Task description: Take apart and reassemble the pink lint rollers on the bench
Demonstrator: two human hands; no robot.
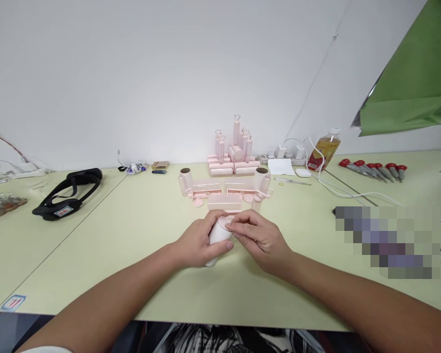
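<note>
My left hand (202, 238) is wrapped around a white roll (218, 235) with a pinkish round end, held tilted above the table. At that end, the fingers of my right hand (259, 238) are pinched together and touch its edge; what lies between the fingertips is too small to make out. Just beyond my hands lies a pink box-like case (224, 202). Behind it are open pink cases (208, 189) and upright rolls with brown cores (260, 176). Further back, pink handled pieces (236, 132) stand among stacked pink cases (221, 169).
On the left lies a black head strap (68, 196). To the right are a bottle (325, 149), several red-handled tools (378, 169), white cables (334, 189) and a blurred-out patch (387, 242). White paper (281, 166) and tweezers (294, 181) lie at back right.
</note>
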